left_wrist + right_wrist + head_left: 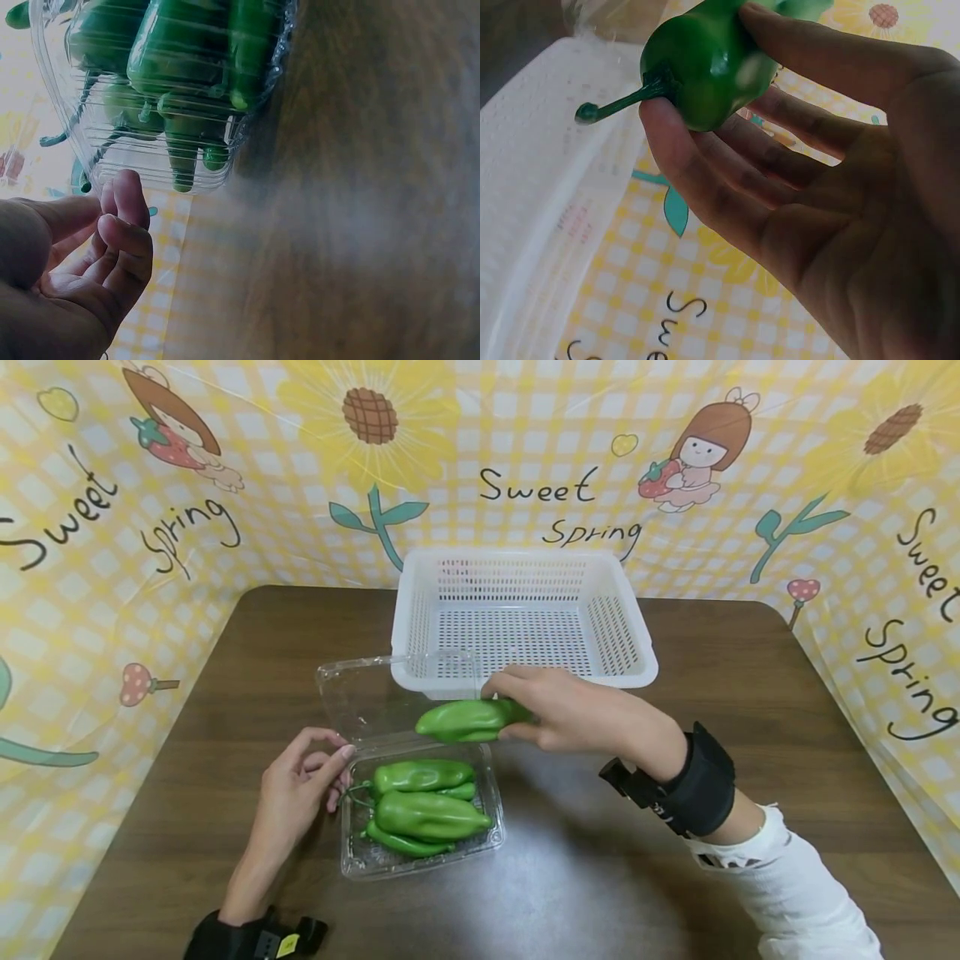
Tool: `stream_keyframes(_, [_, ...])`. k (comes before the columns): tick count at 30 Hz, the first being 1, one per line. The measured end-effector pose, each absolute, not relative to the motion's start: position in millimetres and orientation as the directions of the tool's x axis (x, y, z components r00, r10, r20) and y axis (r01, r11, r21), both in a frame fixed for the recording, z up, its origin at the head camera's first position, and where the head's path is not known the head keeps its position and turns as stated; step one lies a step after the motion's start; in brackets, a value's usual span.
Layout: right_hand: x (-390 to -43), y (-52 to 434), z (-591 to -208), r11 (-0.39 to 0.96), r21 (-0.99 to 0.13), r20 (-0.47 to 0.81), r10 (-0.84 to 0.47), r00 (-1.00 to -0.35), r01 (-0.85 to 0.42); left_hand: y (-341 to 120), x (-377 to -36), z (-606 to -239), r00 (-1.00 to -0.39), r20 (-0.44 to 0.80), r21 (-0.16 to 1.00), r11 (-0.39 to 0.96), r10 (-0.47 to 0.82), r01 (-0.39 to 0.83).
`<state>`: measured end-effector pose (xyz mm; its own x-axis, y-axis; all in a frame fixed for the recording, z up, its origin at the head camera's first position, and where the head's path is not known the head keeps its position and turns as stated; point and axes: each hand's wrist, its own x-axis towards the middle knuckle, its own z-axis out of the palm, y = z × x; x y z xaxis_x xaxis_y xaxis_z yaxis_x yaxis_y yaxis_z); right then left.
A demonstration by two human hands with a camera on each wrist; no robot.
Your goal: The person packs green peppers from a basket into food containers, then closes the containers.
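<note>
My right hand [562, 706] holds a green pepper [461, 720] between thumb and fingers, above the back edge of a clear plastic clamshell box [423, 870]. In the right wrist view, this pepper's stem [619, 103] sticks out past the fingertips. Several more green peppers [431, 814] lie inside the box, also visible through its ribbed wall in the left wrist view. The box's transparent lid [375, 702] stands raised at the back. At the box's back left corner, my left hand [303, 777] pinches the rim with thumb and fingers.
A white perforated plastic basket [637, 652] stands behind the box at the back of the brown wooden table [750, 693]. The lid overlaps its front left corner in the head view. A yellow checked cloth [510, 427] surrounds the table's back and sides.
</note>
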<state>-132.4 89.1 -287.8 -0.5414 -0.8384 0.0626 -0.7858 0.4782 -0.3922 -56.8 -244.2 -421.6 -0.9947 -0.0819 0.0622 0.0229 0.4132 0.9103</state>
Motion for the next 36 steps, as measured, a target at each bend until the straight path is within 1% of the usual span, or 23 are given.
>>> stream_keyframes(14, [-124.4,63.9,-302.7,0.460,-0.448,-0.024,-0.863,-0.504,-0.767,-243.9,-57.0,-422.9,-0.995,0.055,0.911,0.413,-0.080,0.017])
stream_keyframes(20, [-123.6,54.1,-313.7,0.421,-0.470,-0.021,-0.884,-0.468,-0.775,-243.4,-57.3,-423.5,-0.996,0.047,0.914,0.406,-0.070,0.014])
stream_keyframes(26, [-122.6,45.3,-321.2,0.438,-0.486,-0.087,-0.885,-0.458,-0.756,-243.2,-57.0,-423.6,-0.996,0.054,0.909,0.417,-0.071,0.019])
stream_keyframes(28, [-122.5,43.1,-324.0,0.432,-0.493,-0.090,-0.889,-0.449,-0.756,-243.1,-57.0,-423.1,-0.996,0.055,0.908,0.419,-0.071,0.020])
stream_keyframes(33, [-123.2,36.8,-331.4,0.411,-0.492,-0.079,-0.899,-0.430,-0.768,-242.3,-57.3,-421.6,-0.996,0.058,0.909,0.415,-0.070,0.024])
stream_keyframes(36, [-123.3,32.3,-335.3,0.422,-0.485,-0.103,-0.898,-0.429,-0.766,-241.7,-57.2,-421.6,-0.996,0.060,0.913,0.408,-0.067,0.027])
